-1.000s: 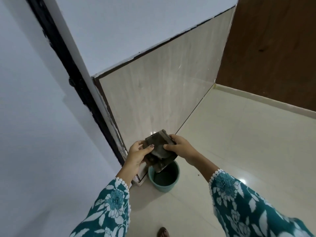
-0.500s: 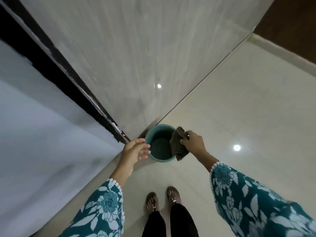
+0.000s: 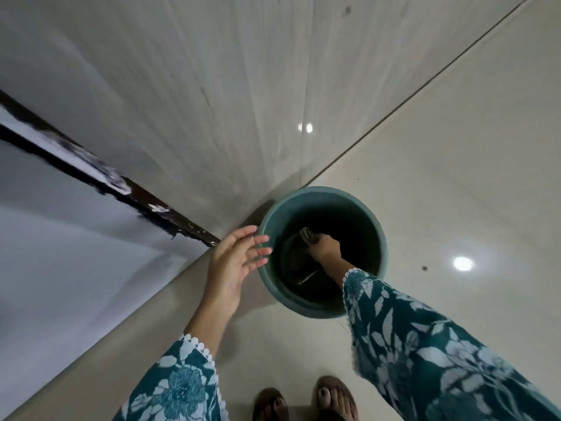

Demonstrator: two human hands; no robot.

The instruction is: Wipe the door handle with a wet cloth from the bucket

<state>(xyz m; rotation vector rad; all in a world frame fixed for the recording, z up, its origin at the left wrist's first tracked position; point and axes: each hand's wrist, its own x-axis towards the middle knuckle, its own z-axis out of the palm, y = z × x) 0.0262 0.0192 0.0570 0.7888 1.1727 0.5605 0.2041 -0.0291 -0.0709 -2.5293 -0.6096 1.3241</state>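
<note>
A teal round bucket (image 3: 376, 226) stands on the tiled floor at the foot of the wall. My right hand (image 3: 325, 250) reaches down inside it and is closed on a dark cloth (image 3: 307, 235), whose lower part hangs into the dark interior. My left hand (image 3: 235, 262) hovers beside the bucket's left rim, fingers spread, holding nothing. The door handle is not in view.
A pale tiled wall (image 3: 243, 101) rises behind the bucket. A dark door frame edge (image 3: 100, 180) runs diagonally at the left, with a white surface (image 3: 60, 253) below it. My sandalled feet (image 3: 303, 402) stand on the glossy floor (image 3: 455, 147) just in front of the bucket.
My view has dropped closer to the bucket. My right hand has carried the cloth from above the rim down into the bucket. My left hand let go of the cloth earlier and stays open.
</note>
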